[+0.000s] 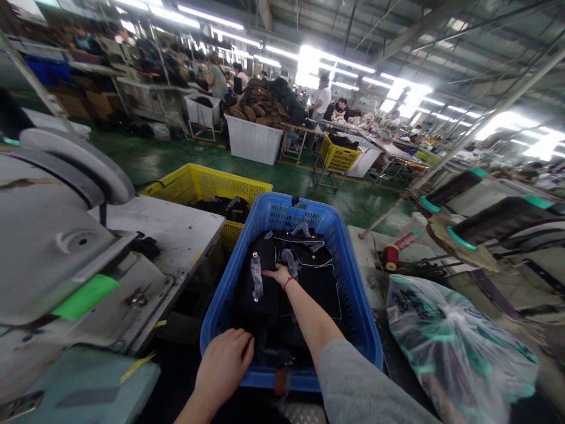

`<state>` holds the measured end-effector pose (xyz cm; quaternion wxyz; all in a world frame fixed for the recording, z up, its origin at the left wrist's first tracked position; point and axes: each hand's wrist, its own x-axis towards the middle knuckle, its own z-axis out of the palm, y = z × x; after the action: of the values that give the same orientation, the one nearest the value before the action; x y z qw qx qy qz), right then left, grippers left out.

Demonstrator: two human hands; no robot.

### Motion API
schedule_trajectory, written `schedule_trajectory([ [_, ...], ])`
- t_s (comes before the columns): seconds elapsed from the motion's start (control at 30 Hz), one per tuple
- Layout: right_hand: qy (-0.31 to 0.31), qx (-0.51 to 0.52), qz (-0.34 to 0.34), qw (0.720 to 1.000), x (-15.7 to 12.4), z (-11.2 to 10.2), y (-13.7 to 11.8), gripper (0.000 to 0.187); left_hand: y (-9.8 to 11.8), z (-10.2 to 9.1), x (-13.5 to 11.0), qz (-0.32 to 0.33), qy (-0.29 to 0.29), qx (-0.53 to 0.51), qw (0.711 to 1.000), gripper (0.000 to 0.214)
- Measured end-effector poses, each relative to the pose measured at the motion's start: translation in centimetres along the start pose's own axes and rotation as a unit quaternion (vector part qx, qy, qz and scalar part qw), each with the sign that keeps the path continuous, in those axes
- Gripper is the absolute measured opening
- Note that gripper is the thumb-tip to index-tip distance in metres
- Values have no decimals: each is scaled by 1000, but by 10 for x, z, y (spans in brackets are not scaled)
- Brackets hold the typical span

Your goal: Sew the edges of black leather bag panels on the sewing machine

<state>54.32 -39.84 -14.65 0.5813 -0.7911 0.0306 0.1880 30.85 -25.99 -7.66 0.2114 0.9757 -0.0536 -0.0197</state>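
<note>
Reaching into a blue plastic basket (286,212) of black fabric pieces (311,282), the right hand (278,274) lies open on top (a red cord (288,283) at its wrist), while the left hand (224,362) curls by the near rim, its grip unclear, the basket kept within reach beside a white bench (176,235)

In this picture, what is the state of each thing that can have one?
Blue plastic mesh basket: full.
Black white-piped fabric items: piled inside.
Left bare hand: curled, at basket's near edge.
Right bare hand: palm down on the items.
Yellow plastic crate: holding black items.
Clear printed plastic bag: bulging.
</note>
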Motion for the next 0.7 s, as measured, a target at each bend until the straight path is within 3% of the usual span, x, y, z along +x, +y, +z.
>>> schedule_trajectory([
  [0.43,-77,93,74,990,-4,8,24,44,-1,2,-1,-3,-3,-3,1000,36],
  [0.7,39,88,28,995,-29,37,30,25,3,0,0,-19,17,-9,1000,34],
])
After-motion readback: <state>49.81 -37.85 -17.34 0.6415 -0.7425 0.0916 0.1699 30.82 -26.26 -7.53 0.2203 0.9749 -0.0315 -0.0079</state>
